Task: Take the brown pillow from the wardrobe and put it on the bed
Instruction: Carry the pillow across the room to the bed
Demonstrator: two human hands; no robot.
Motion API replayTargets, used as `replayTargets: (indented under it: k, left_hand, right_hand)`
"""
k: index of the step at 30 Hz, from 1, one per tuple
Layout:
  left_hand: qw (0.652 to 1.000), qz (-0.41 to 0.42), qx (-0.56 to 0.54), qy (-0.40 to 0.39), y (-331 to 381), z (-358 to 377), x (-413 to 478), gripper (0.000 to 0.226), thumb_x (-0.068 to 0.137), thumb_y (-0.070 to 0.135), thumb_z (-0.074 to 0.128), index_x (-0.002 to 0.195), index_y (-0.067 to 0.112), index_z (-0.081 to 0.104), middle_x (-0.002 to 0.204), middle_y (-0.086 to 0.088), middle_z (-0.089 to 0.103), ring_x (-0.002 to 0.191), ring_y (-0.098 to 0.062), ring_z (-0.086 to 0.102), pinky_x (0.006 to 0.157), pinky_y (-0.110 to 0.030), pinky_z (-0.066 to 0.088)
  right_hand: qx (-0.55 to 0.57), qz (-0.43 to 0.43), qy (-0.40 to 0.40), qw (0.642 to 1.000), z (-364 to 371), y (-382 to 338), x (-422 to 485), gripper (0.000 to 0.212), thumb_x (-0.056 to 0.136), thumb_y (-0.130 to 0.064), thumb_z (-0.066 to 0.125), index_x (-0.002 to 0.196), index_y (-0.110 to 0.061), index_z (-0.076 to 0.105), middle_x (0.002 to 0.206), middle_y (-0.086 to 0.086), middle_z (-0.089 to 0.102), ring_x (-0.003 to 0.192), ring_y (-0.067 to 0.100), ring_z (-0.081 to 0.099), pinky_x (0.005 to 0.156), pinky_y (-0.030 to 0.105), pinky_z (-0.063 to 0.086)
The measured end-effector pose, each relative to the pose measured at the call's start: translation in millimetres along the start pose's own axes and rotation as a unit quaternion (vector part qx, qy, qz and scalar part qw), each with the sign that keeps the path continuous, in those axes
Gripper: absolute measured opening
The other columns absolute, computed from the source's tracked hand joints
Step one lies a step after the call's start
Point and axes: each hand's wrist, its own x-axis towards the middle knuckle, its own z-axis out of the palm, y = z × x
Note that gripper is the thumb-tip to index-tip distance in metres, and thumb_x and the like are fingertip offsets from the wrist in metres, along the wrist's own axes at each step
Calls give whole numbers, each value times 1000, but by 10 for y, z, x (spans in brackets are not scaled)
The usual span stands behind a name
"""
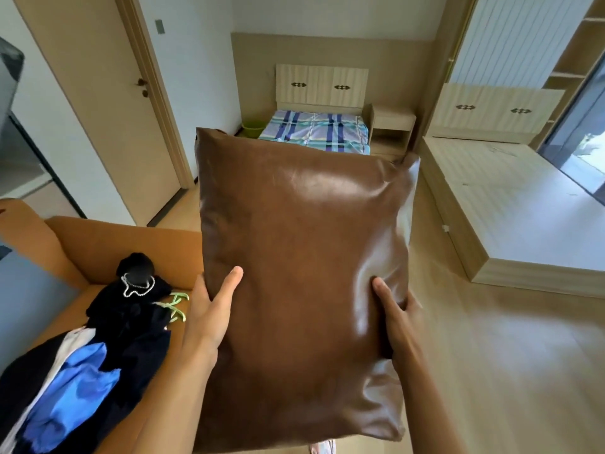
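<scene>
The pillow (301,257) is up in the air in the middle of the room, held upright in front of the person, its glossy brown face turned toward them. It is well short of the bed (314,129), which stands against the far wall, and it hides the bed's near end.

2 hands carry it by its lower half. The left hand (209,319) clasps the left edge, thumb laid flat across the front and the fingers gone round behind. The right hand (397,322) clasps the right edge the same way, its thumb pressing a dent into the leather. Both forearms are bare.

The bed wears a blue, teal and lilac plaid sheet under a pale wood headboard (322,85). A green bin (252,128) sits on the floor just beside the bed's left side, and a nightstand (391,126) stands on its right.

Left of the pillow is an orange sofa (108,240) heaped with dark and blue clothes (98,355); a bead chain (137,286) lies on top of the heap and green hangers (176,306) poke out beside it. A closed door (108,103) is in the left wall. To the right, a low pale wood platform (507,198) rises from the plank floor (491,355).
</scene>
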Motion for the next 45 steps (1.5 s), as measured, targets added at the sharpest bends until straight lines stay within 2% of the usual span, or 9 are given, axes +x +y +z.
replayTargets:
  k: [3, 7, 12, 18, 22, 28, 32, 37, 45]
  left_hand:
    - [1000, -17, 5, 11, 156, 357, 635, 56, 84, 59, 75, 133, 35, 61, 128, 10, 71, 123, -20, 66, 106, -47, 53]
    - [999, -18, 4, 43, 384, 751, 1393, 81, 64, 74, 73, 134, 34, 62, 129, 6, 71, 119, -22, 67, 104, -49, 54]
    - [998, -26, -11, 64, 452, 1119, 2334, 62, 81, 65, 72, 133, 36, 59, 123, 12, 69, 113, -15, 66, 88, -36, 54]
    - [997, -46, -14, 52, 424, 1674, 3814, 39, 83, 61, 74, 114, 40, 63, 119, 9, 72, 113, -21, 68, 100, -48, 56]
    - [998, -51, -16, 33, 578, 1956, 4798, 73, 72, 66, 72, 135, 29, 63, 128, 2, 72, 117, -25, 68, 105, -53, 54]
    - [998, -51, 6, 32, 921, 2280, 6194, 59, 84, 62, 72, 133, 33, 59, 131, 5, 68, 121, -25, 65, 106, -49, 53]
    - [997, -48, 7, 52, 1054, 2427, 6942, 81, 70, 70, 71, 139, 31, 59, 134, 4, 67, 119, -23, 65, 106, -49, 54]
    - [995, -49, -10, 86, 1028, 2587, 7973, 32, 83, 59, 76, 110, 44, 63, 113, 16, 71, 104, -9, 67, 88, -34, 57]
    - [974, -58, -19, 220, 1254, 2511, 9311, 49, 85, 61, 73, 127, 38, 60, 111, 19, 68, 100, -4, 65, 77, -25, 51]
  right_hand:
    - [10, 11, -16, 1000, 309, -164, 816, 62, 61, -72, 81, 105, -28, 77, 95, -20, 81, 86, -1, 76, 74, 21, 54]
    - [2, 19, -36, 999, 720, -471, 1733, 62, 57, -70, 82, 100, -26, 76, 91, -17, 81, 82, 3, 77, 71, 23, 57]
    - [5, 20, -51, 998, 1224, -629, 2668, 60, 58, -67, 84, 102, -26, 76, 94, -12, 82, 87, 6, 78, 80, 31, 59]
    - [-17, 36, -31, 999, 1960, -617, 3941, 69, 57, -68, 84, 108, -22, 76, 95, -8, 83, 84, 7, 78, 76, 30, 59]
    - [-26, 29, -17, 999, 2491, -778, 4760, 68, 65, -62, 86, 115, -18, 75, 100, -1, 82, 88, 15, 79, 76, 32, 59]
    - [-12, 16, -12, 1000, 3327, -1078, 5844, 56, 74, -56, 86, 117, -23, 73, 103, -5, 80, 84, 6, 77, 71, 24, 56]
    - [-7, 20, -17, 1000, 3829, -1119, 6516, 70, 59, -70, 82, 113, -27, 72, 100, -11, 79, 84, 3, 76, 68, 21, 56]
    - [3, 29, -62, 998, 4679, -1115, 7523, 68, 59, -69, 81, 111, -27, 70, 85, -23, 79, 79, -7, 74, 61, 11, 56]
    - [-18, 23, -205, 978, 6263, -1426, 8847, 55, 66, -68, 80, 107, -31, 72, 91, -28, 78, 80, -6, 74, 69, 21, 55]
